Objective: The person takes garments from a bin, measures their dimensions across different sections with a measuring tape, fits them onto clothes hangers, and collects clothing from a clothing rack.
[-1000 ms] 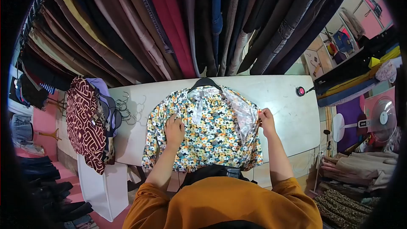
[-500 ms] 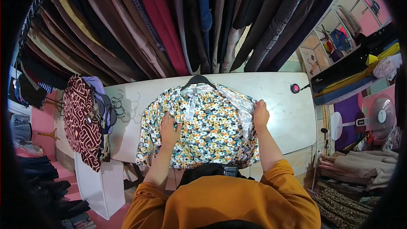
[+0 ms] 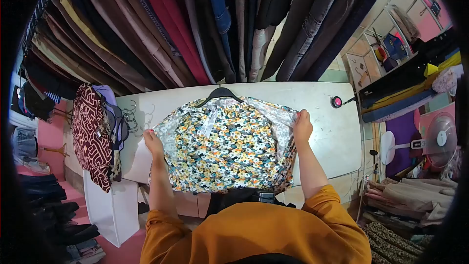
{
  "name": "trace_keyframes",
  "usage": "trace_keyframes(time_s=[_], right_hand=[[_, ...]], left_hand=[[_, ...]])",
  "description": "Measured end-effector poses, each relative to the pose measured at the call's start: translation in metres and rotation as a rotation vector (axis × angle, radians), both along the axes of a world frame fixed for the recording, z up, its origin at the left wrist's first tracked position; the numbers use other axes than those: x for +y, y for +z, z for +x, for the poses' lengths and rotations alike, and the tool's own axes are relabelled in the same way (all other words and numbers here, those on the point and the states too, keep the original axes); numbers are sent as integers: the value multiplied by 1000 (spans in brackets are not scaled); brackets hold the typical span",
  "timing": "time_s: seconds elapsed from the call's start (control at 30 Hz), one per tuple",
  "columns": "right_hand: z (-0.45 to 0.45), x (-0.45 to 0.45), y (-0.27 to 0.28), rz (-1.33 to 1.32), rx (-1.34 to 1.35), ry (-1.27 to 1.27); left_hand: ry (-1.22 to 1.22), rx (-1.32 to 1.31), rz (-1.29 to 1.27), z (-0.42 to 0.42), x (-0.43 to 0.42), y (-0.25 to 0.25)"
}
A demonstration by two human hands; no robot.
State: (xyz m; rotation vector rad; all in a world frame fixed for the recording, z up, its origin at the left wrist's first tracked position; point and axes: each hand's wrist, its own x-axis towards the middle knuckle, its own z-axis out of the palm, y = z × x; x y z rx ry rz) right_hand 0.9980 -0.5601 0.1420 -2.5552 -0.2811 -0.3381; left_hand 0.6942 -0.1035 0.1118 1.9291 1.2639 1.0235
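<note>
Partly hidden, the hanger point(image 3: 220, 94) shows only its dark top at the neck of the blouse point(image 3: 229, 149); the rest lies under the cloth. Where the sleeves run is hard to make out among the folds, and the fingertips of both hands are partly lost against the fabric. A black item point(image 3: 239, 197) at the person's waist is mostly covered, so I cannot tell what it is. The trousers point(image 3: 195, 24) are cut off by the top edge, and dark corners swallow the sides of the frame.

The blouse lies spread on the pale surface point(image 3: 327, 154) in the centre of the frame, printed with small flowers in white, yellow, orange, blue-green and black. Paler cloth shows along both sides, and a light strip point(image 3: 208, 123) hangs from the neck. The left hand point(image 3: 153, 142) is closed on its left edge, the right hand point(image 3: 303, 128) on its right edge, fingers pinched together. At centre left, a maroon patterned garment point(image 3: 89, 137) overlaps other clothes.
</note>
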Motion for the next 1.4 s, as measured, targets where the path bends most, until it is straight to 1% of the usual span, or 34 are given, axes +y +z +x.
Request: trace_keyframes(time_s=[0.03,0.07,0.1,0.17,0.2,0.23,0.27,0.3,0.37,0.4,0.43,0.5,0.53,0.6,0.63,0.7,0.73,0.8,0.83,0.9,0.97,1.0,1.03,1.07,1.1,1.13,1.17,1.23,1.27,1.3,1.37,1.4], right_hand=[[2,-3,-6,9,7,12],[3,-6,-13,-119,16,69],[3,-3,-19,-242,21,132],[4,5,-12,-256,62,147],[4,5,-6,-219,88,207],[7,1,-2,-188,112,262],[13,-7,0,-60,306,324],[19,-15,3,-64,306,313],[37,-36,10,-25,374,513],[49,-50,14,-38,368,480],[64,-63,14,-84,281,300],[91,-90,13,-174,107,-59],[102,-105,14,-180,102,-88],[124,-133,13,-236,59,-394],[129,-142,12,-232,61,-400],[136,-149,4,-236,139,-275],[138,-150,-3,-220,138,-194],[138,-145,-7,-240,158,-176],[137,-138,-5,-271,174,-173],[127,-123,9,-219,205,-157],[111,-103,26,-300,272,-108],[95,-88,34,-134,196,-20],[80,-70,37,112,228,132],[57,-48,46,245,221,265],[33,-27,52,368,367,391],[8,-6,57,436,496,529],[-16,15,65,380,559,609],[-55,54,71,421,712,793],[-69,72,72,442,837,825],[-80,87,56,327,605,870],[-91,109,49,298,650,827],[-92,116,47,297,652,833]], left_hand=[[64,65,39,0,2,8],[-15,175,93,-5,10,0],[-58,292,63,-5,1,12],[-177,469,28,-18,11,-18],[-171,472,34,-16,6,-11],[-177,422,-48,-9,-6,-3],[-187,371,-134,-3,-16,6],[-199,371,-137,0,-23,11],[-177,303,256,4,-41,11],[-149,309,251,9,-55,18],[-128,314,248,13,-68,29],[-217,338,343,17,-91,42],[-245,325,340,21,-104,46],[-385,461,482,26,-134,50],[-390,461,487,27,-145,47],[-766,669,295,22,-161,43],[-752,680,296,21,-165,41],[-749,835,292,20,-171,37],[-729,843,287,20,-171,36],[-768,869,206,20,-166,37],[-733,847,231,25,-170,47],[-715,705,189,26,-167,44],[-697,561,149,28,-167,43],[-663,462,362,38,-174,54],[-653,466,366,46,-179,59],[-746,355,28,53,-184,63],[-822,231,-312,59,-190,65],[-874,130,-490,74,-201,65],[-919,-29,-725,79,-201,64],[-894,-39,-819,83,-200,62],[-779,-152,-954,85,-194,60],[-773,-154,-953,84,-189,57]])
